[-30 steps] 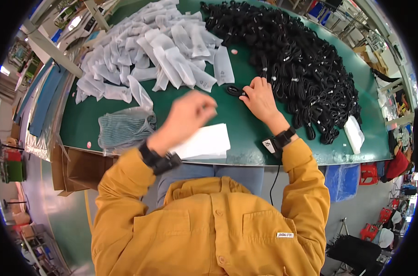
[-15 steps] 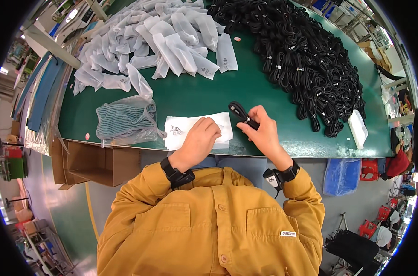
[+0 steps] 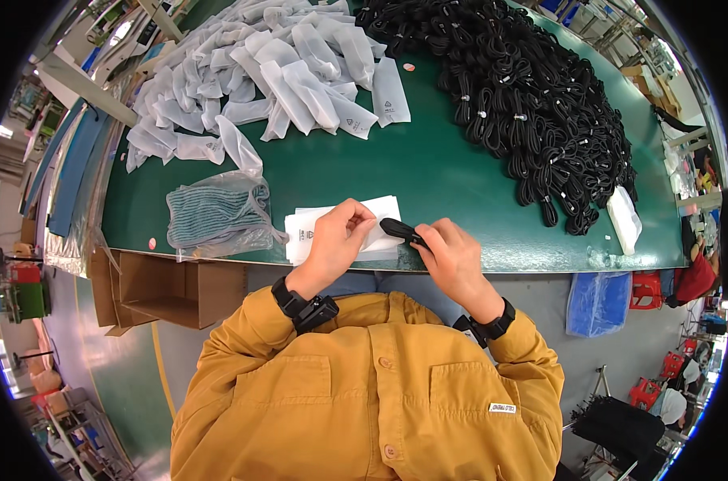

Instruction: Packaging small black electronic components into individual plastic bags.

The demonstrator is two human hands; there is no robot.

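Note:
A small stack of white translucent bags (image 3: pixel 303 227) with dark print lies at the table's front edge. Over it, my left hand (image 3: pixel 337 239) is closed, thumb and forefinger pinching the edge of the top bag. My right hand (image 3: pixel 454 258) grips a coiled black cable (image 3: pixel 395 229) by its near end. The cable's looped far end points left, close to the right side of the bags and my left fingertips. Whether its tip is inside the bag's mouth I cannot tell.
Filled white bags (image 3: pixel 300 80) are heaped at the back left, and black coiled cables (image 3: pixel 532 120) at the back right. A clear bag with striped teal fabric (image 3: pixel 218 212) lies left of the stack. A white packet (image 3: pixel 623 220) rests near the right edge. Below stands a cardboard box (image 3: pixel 167 289).
My right hand has brought the cable left and nearer, turning it toward the bags. My left hand has risen slightly, and its fingers now lift the top bag's edge.

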